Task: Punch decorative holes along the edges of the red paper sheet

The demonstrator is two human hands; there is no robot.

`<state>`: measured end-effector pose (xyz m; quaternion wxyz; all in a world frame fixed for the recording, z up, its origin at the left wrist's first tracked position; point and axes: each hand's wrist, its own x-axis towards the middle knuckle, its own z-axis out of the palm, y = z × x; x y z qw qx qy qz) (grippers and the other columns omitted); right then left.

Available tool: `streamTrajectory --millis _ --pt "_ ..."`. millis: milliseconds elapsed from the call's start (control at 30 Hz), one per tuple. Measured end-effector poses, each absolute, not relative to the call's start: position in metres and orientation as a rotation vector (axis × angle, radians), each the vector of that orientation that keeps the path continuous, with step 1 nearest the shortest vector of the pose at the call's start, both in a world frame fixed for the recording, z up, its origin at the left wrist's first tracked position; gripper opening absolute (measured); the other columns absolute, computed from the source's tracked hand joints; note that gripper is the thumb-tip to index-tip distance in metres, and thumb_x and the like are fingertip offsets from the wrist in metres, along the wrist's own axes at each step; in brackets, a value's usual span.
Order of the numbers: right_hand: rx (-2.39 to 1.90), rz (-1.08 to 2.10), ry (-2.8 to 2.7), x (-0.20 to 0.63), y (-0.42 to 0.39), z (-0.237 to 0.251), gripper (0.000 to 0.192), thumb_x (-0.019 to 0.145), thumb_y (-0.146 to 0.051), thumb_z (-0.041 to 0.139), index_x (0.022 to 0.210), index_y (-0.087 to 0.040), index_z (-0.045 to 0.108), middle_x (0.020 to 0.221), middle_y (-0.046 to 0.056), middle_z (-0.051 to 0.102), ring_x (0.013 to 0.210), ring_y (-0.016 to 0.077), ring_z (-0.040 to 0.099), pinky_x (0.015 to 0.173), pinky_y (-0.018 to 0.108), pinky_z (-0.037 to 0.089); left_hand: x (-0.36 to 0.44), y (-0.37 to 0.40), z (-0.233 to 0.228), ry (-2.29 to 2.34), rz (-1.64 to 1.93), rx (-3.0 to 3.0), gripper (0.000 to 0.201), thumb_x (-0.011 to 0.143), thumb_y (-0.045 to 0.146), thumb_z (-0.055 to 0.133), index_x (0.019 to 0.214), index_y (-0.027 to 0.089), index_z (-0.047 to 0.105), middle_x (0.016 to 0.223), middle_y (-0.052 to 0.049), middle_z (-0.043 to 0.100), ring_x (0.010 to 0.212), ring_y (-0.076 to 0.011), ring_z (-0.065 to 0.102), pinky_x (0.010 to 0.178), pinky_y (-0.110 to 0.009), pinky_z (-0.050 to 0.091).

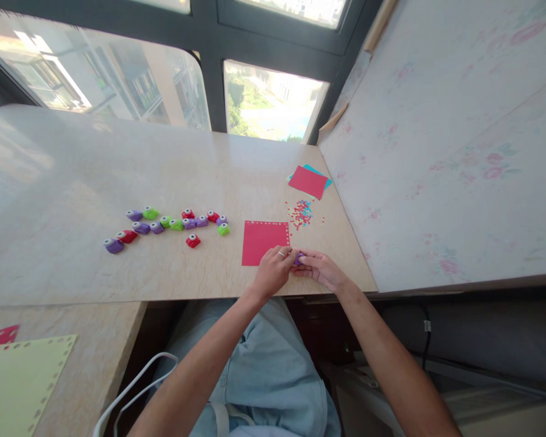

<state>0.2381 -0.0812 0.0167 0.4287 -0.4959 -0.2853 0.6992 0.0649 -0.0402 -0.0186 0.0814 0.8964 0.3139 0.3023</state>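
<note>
A red sheet of paper (262, 240) lies on the marble-look counter, with small punched holes along its top edge and upper right side. My left hand (275, 267), wearing a ring, is closed at the sheet's lower right corner, its fingertips against a purple craft punch (299, 259). My right hand (322, 269) grips that punch between thumb and fingers at the sheet's right edge. My fingers hide most of the punch and the paper corner. Just beyond my hands is a scatter of tiny red, blue and pale paper cutouts (301, 213).
Several purple, green and red craft punches (176, 225) stand in loose rows to the left. Red and blue paper sheets (308, 181) are stacked at the back right, by the floral wall (437, 152). A pale yellow punched sheet (22, 382) lies on a lower left surface, near a white cable (131, 385).
</note>
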Motion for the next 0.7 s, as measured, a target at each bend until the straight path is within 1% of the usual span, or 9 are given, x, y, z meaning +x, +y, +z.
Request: streamTrajectory --millis 133,433,533,700 --pt "-1.234 1.76 -0.667 0.2381 -0.0808 0.0166 0.028 0.073 -0.024 0.075 0.099 -0.017 0.073 0.093 0.005 0.074 0.08 0.0156 0.069 0.08 0.031 0.057 0.0647 -0.0404 -0.0193 0.935 0.929 2.694 0.032 0.091 0.012 0.046 0.121 0.019 0.055 0.109 -0.009 0.063 0.096 -0.0217 0.058 0.082 -0.035 0.05" --pt "-1.255 1.73 -0.673 0.2347 -0.08 0.0182 0.026 0.072 -0.02 0.069 0.098 -0.018 0.072 0.084 0.005 0.074 0.073 0.0173 0.07 0.069 0.029 0.058 0.0653 -0.0406 -0.0195 0.937 0.894 2.685 0.036 0.092 0.011 0.043 0.125 0.021 0.055 0.113 -0.011 0.061 0.099 -0.0214 0.059 0.083 -0.036 0.051" --pt "-1.226 1.738 -0.676 0.2358 -0.0815 0.0173 0.026 0.073 -0.023 0.071 0.099 -0.018 0.071 0.085 0.005 0.074 0.074 0.0166 0.07 0.071 0.029 0.058 0.0659 -0.0406 -0.0193 0.957 0.878 2.675 0.036 0.092 0.011 0.045 0.125 0.021 0.055 0.114 -0.01 0.061 0.098 -0.0215 0.059 0.082 -0.036 0.051" --pt "-1.161 1.719 -0.654 0.2414 -0.0889 0.0118 0.03 0.074 -0.027 0.075 0.103 -0.019 0.072 0.095 0.005 0.074 0.083 0.0159 0.069 0.078 0.029 0.057 0.0664 -0.0405 -0.0183 0.935 0.886 2.702 0.033 0.092 0.012 0.047 0.122 0.021 0.057 0.11 -0.009 0.064 0.096 -0.0207 0.06 0.081 -0.035 0.05"
